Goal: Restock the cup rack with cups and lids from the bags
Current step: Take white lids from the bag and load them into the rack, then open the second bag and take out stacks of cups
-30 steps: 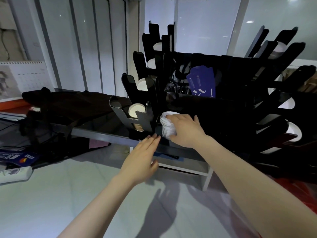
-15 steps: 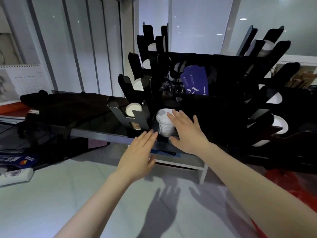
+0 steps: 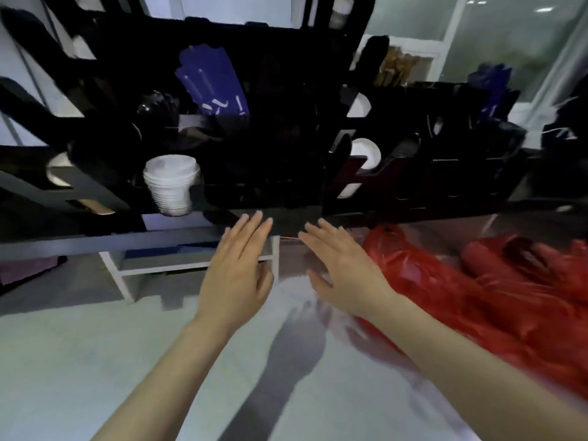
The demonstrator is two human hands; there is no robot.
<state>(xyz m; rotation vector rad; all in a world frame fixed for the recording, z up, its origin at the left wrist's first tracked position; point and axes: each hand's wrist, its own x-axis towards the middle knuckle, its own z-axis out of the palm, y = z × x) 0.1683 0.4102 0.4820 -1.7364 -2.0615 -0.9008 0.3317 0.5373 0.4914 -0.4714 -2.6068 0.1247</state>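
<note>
The left hand [image 3: 237, 272] and right hand [image 3: 343, 275] hovered empty, fingers straight. Crumpled red plastic bags [image 3: 477, 297] lay just right of the right hand. Up-left of the left, a white ribbed stack of cups [image 3: 170, 186] sat in the black slotted cup rack [image 3: 270, 154], liable to topple if brushed.

No text, label, brand or number is legible. The blue packets [image 3: 211, 84] standing in the black rack [image 3: 280, 173] carry white markings, but these are too blurred to read. A second blue item [image 3: 493, 87] at the far right is likewise blurred.
</note>
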